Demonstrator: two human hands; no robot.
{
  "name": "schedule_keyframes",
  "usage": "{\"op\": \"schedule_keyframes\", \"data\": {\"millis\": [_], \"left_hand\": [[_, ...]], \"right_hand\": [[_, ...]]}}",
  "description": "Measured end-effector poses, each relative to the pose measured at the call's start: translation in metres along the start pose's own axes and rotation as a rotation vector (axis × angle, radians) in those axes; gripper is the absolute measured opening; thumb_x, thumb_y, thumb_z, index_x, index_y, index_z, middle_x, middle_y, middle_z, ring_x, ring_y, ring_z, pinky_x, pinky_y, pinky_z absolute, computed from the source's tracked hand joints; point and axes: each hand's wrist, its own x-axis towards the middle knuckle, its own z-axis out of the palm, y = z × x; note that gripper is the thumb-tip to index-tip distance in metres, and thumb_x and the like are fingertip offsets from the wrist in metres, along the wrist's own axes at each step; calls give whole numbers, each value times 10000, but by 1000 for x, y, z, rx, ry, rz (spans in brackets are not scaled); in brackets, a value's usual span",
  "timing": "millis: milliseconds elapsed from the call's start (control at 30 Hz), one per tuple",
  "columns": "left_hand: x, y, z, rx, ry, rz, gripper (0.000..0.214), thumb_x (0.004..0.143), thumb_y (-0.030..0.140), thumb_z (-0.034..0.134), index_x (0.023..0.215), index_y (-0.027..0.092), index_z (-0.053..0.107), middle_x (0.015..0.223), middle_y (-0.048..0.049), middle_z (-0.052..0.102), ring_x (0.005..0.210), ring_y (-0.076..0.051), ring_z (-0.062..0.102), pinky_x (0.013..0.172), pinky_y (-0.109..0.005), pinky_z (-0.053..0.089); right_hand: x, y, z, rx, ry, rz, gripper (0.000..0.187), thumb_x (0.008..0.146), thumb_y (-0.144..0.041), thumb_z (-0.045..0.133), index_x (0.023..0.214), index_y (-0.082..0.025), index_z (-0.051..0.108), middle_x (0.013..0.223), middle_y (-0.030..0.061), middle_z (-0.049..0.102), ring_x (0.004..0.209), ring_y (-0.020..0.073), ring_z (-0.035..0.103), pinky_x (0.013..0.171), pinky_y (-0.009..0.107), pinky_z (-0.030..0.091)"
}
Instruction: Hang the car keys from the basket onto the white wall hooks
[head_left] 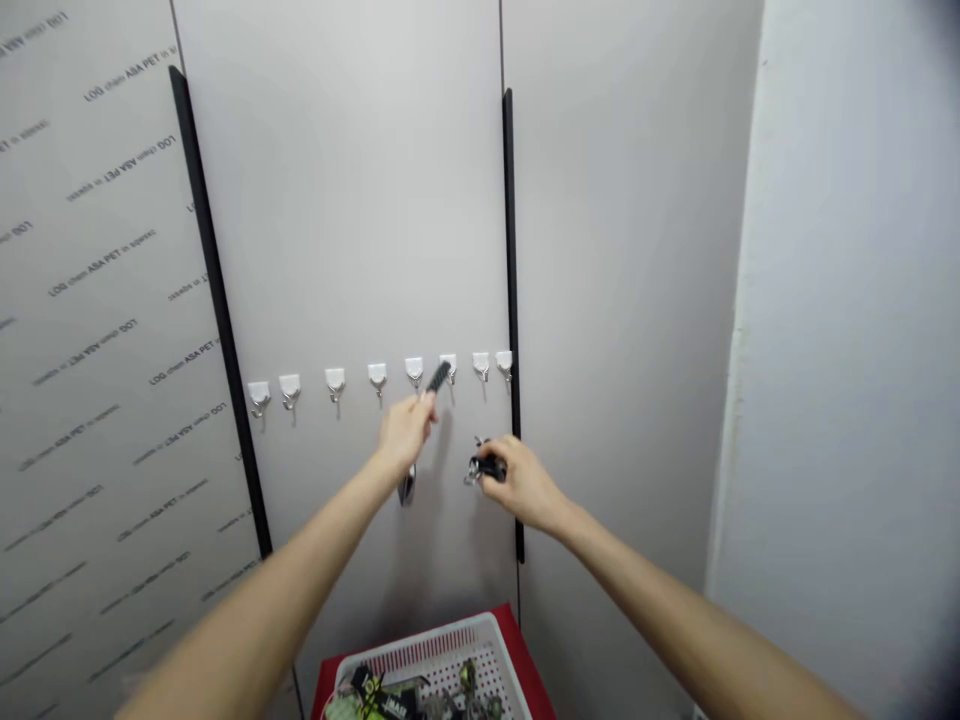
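My left hand [405,432] pinches a black strap [439,376], which rises to just below a white adhesive wall hook [448,367]. A silver metal piece [406,487] hangs below that hand, and I cannot tell whether it is joined to the strap. My right hand [523,485] grips a black key fob [489,467] with small metal keys [472,472] sticking out to its left. Both hands are in front of a grey wall panel [360,210], below a row of several white hooks.
A white perforated plastic basket [420,650] holding several tangled key rings and tags sits on a red surface [510,625] at the bottom. Black vertical strips [510,300] edge the panel. A printed protective film covers the left panel, and a pale wall stands at the right.
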Motion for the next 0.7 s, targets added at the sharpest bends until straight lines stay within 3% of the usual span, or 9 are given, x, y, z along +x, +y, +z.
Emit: {"op": "schedule_keyframes", "data": {"millis": [100, 200, 300, 400, 533, 700], "left_hand": [[-49, -50, 14, 64, -111, -21, 335, 676, 420, 307, 503, 155, 417, 370, 55, 320, 355, -61, 295, 394, -180, 223], [-96, -105, 25, 202, -183, -120, 354, 694, 413, 273, 515, 153, 433, 449, 15, 433, 437, -90, 393, 442, -195, 267], [-132, -142, 27, 420, -242, -194, 349, 712, 385, 255, 605, 158, 498, 613, -38, 554, 610, -142, 491, 542, -217, 318], [-153, -147, 26, 655, -338, -237, 317, 721, 330, 247, 733, 190, 531, 748, -51, 593, 741, -178, 522, 613, -246, 339], [-165, -128, 33, 813, -477, -257, 280, 694, 249, 287, 807, 213, 541, 834, -57, 594, 812, -216, 523, 672, -308, 354], [-169, -121, 42, 834, -494, -278, 415, 656, 175, 321, 1062, 184, 401, 987, -84, 529, 881, -203, 490, 734, -313, 347]], "right_hand": [[-35, 0, 35, 58, -124, 50, 193, 555, -146, 444, 737, -170, 503, 707, 9, 456, 650, 105, 421, 610, 215, 336], [-75, 4, 73, 90, -257, 132, 216, 525, -120, 429, 721, -169, 504, 699, 11, 470, 659, 112, 431, 604, 210, 330], [-109, 9, 102, 70, -373, 217, 235, 497, -125, 430, 711, -175, 511, 708, 17, 494, 692, 134, 450, 615, 221, 327], [-131, 12, 117, 67, -470, 246, 293, 471, -141, 447, 750, -189, 522, 787, 25, 517, 724, 151, 469, 625, 226, 333], [-146, 12, 127, 38, -583, 252, 322, 496, -171, 438, 799, -211, 539, 856, 33, 535, 753, 168, 494, 633, 233, 344], [-156, 20, 141, -48, -613, 252, 260, 524, -158, 423, 736, -203, 567, 823, 52, 561, 756, 174, 509, 624, 229, 348]]}}
